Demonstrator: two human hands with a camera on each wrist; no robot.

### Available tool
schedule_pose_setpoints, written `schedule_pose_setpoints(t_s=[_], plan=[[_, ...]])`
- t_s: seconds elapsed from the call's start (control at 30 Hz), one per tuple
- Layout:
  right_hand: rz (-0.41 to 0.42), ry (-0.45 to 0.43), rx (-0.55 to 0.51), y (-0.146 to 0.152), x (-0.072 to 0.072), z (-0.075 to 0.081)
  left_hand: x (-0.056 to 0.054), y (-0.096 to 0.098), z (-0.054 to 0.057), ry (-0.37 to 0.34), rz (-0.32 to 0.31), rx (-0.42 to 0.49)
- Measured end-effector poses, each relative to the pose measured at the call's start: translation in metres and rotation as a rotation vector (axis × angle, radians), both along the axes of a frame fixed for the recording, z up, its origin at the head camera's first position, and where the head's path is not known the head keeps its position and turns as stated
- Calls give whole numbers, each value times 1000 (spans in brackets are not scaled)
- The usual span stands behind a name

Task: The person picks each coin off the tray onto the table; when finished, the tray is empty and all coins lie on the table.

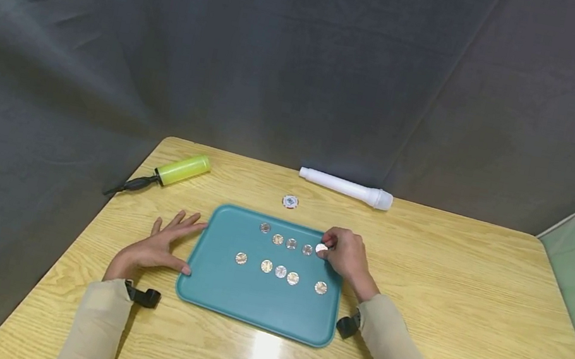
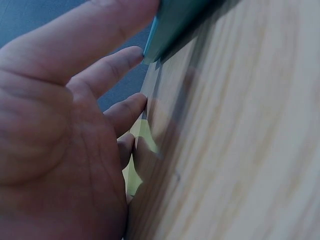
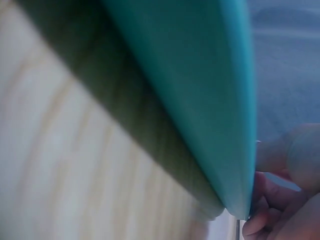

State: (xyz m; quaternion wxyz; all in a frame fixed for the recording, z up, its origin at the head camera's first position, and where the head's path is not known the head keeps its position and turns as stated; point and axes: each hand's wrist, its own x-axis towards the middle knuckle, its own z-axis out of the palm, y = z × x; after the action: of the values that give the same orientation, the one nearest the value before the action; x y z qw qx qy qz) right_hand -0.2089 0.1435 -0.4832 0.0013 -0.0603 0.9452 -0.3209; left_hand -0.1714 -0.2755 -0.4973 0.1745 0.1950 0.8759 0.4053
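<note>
A teal tray (image 1: 243, 297) holds several round, shiny coins in gold and silver tones, lying in two loose rows. At the far right end of the back row, my right hand (image 1: 348, 255) pinches a silvery coin (image 1: 321, 248) between thumb and fingers. The right wrist view shows that hand (image 3: 290, 195) only partly, beyond the tray's side (image 3: 200, 90), with the coin hidden. My left hand (image 1: 155, 249) has its fingers spread, thumb and index finger touching the tray's left rim. In the left wrist view, the palm (image 2: 65, 130) holds nothing.
Behind the tray lies a poker chip (image 1: 290, 202), with a white toy microphone (image 1: 345, 188) farther back. A yellow-green hand pump (image 1: 182, 170) with a black nozzle sits at the table's left edge. Dark cloth (image 1: 308, 61) hangs behind the wooden table (image 1: 452, 292).
</note>
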Motion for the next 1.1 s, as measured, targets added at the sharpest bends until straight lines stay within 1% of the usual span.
schedule_pose_setpoints(t_s=[0.3, 0.57, 0.67, 0.9, 1.1], plan=[[32, -26, 18, 3, 1, 0, -1, 0, -1, 0, -6, 3], [56, -66, 44, 6, 0, 0, -1, 1, -1, 4, 4, 3], [67, -60, 40, 7, 0, 0, 0, 1, -2, 3, 6, 7], [87, -11, 29, 12, 2, -3, 0, 0, -4, -2, 4, 5], [120, 7, -42, 18, 4, -1, -1, 0, -3, 3, -1, 21]])
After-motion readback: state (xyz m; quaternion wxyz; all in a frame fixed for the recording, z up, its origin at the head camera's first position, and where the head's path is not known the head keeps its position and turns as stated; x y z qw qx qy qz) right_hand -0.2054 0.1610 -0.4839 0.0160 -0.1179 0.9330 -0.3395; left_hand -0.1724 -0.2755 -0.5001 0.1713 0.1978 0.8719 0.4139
